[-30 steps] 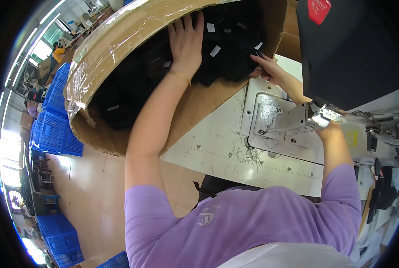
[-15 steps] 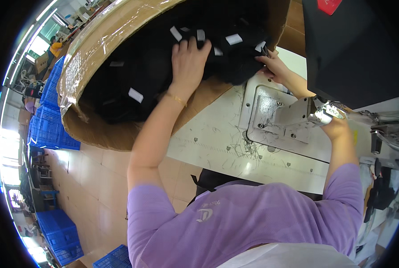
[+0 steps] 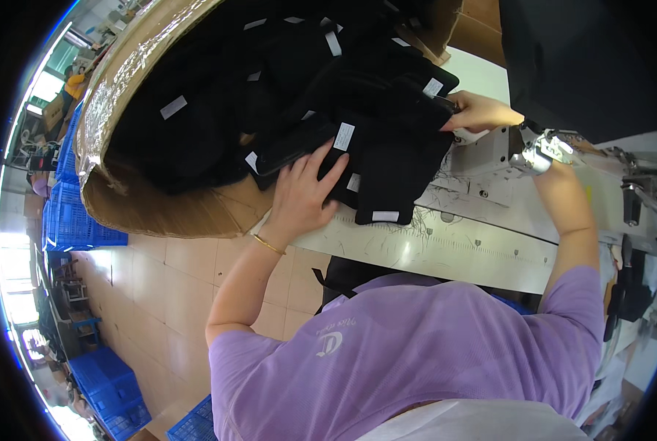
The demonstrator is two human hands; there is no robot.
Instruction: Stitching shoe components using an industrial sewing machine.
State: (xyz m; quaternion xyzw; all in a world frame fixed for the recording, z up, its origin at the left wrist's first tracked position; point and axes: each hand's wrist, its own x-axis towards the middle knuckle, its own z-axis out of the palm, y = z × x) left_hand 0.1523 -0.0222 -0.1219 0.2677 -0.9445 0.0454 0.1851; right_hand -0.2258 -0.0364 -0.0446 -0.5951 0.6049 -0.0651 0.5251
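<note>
Black fabric pieces with small white labels (image 3: 345, 137) lie heaped from the cardboard box out onto the white sewing table (image 3: 387, 248). My left hand (image 3: 306, 192) rests on the near edge of this heap, open with fingers spread, beside a folded black piece (image 3: 299, 141). Beyond the sewing machine's head (image 3: 534, 154), my right hand (image 3: 483, 112) is closed at the heap's right side. Its fingers pinch a small dark tool (image 3: 447, 103), mostly hidden, whose kind I cannot make out. Another black piece (image 3: 395, 165) hangs over the machine's plate toward me.
The large cardboard box (image 3: 159, 213) lies tipped with its mouth toward the table. Loose thread ends (image 3: 420, 220) lie near the machine. A black sheet (image 3: 586, 73) stands at the far right. Blue crates (image 3: 108, 389) stand on the tiled floor at left.
My left hand has come back toward me, and black labelled pieces now spread over the table and machine plate. My right hand has shifted slightly right and nearer, still closed.
</note>
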